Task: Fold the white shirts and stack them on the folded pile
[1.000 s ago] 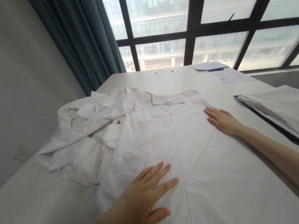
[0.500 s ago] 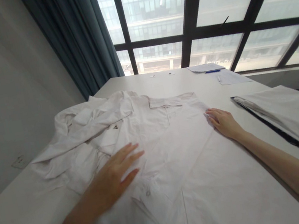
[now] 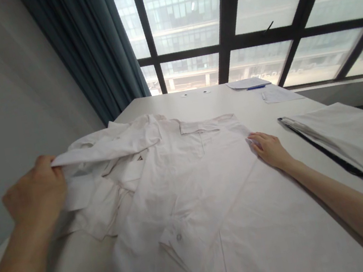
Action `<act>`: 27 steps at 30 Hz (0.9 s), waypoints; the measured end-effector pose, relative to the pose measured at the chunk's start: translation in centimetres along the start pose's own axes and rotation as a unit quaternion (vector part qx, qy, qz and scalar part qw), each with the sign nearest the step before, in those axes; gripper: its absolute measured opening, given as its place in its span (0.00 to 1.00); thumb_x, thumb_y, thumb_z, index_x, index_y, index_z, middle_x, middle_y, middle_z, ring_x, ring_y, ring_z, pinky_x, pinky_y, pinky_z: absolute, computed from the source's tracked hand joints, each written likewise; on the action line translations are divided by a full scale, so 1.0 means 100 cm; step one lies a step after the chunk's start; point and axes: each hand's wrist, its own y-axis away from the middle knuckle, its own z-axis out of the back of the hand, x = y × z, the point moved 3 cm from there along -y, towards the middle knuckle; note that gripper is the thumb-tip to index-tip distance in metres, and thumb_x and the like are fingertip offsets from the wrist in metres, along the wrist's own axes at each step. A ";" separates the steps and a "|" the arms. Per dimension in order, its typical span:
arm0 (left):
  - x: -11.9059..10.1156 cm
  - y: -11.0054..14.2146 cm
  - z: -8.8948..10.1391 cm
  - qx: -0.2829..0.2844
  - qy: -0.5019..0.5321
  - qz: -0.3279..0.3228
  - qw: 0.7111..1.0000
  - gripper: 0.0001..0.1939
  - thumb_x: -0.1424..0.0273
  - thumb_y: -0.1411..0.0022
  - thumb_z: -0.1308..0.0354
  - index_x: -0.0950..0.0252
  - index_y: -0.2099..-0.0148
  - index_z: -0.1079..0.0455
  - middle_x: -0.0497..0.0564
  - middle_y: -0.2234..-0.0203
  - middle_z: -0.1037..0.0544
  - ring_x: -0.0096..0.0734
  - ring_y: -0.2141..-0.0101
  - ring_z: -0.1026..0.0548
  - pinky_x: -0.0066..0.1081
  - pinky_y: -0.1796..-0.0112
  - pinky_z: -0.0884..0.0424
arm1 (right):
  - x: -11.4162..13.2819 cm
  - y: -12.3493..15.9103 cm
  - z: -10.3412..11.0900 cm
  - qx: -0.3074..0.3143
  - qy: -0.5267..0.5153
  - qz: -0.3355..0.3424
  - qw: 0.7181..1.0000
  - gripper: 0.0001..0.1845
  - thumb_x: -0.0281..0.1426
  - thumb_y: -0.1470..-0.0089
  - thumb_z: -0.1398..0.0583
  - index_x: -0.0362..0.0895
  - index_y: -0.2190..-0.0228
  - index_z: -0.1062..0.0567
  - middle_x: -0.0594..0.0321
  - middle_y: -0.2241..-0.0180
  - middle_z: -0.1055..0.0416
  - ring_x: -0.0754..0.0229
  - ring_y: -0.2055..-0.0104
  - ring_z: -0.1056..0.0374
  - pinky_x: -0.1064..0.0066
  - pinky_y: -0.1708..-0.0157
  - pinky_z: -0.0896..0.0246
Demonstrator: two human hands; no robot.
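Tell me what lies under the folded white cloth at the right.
A thin black layer, material unclear, shows along the left edge of the folded white cloth; the rest beneath is covered.

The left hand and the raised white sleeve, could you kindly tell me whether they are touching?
Touching: the head view shows the left hand closed on the end of the white sleeve, holding the cloth up.

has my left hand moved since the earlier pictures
Yes. Judged against the curtain, your left hand has moved left; it now holds some white cloth.
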 end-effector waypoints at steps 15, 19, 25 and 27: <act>-0.205 0.039 -0.032 0.390 0.288 -0.232 0.843 0.18 0.63 0.28 0.54 0.58 0.42 0.32 0.47 0.46 0.24 0.34 0.47 0.26 0.37 0.44 0.32 | 0.008 -0.001 0.008 0.004 -0.034 0.065 0.997 0.21 0.34 0.38 0.51 0.46 0.48 0.29 0.52 0.44 0.30 0.49 0.43 0.34 0.52 0.45 0.43; -0.162 0.018 -0.088 0.228 0.147 -0.225 0.936 0.21 0.72 0.34 0.53 0.68 0.41 0.35 0.61 0.42 0.30 0.44 0.41 0.32 0.47 0.40 0.39 | 0.029 -0.006 0.021 0.074 -0.131 0.130 0.980 0.20 0.37 0.37 0.50 0.47 0.49 0.28 0.53 0.46 0.29 0.50 0.43 0.34 0.53 0.43 0.41; -0.125 0.026 -0.132 0.182 0.057 -0.203 0.960 0.26 0.71 0.33 0.55 0.70 0.35 0.45 0.65 0.35 0.41 0.47 0.36 0.41 0.49 0.40 0.40 | 0.102 0.013 0.050 0.230 -0.228 0.203 0.924 0.24 0.42 0.35 0.48 0.52 0.41 0.34 0.61 0.36 0.39 0.52 0.32 0.51 0.52 0.35 0.51; -0.125 0.030 -0.133 0.175 0.053 -0.207 0.961 0.25 0.72 0.32 0.57 0.71 0.35 0.44 0.67 0.35 0.41 0.48 0.36 0.41 0.50 0.40 0.41 | 0.127 0.025 0.054 0.265 -0.229 0.233 0.907 0.25 0.42 0.35 0.47 0.53 0.39 0.35 0.62 0.35 0.41 0.51 0.30 0.55 0.52 0.34 0.54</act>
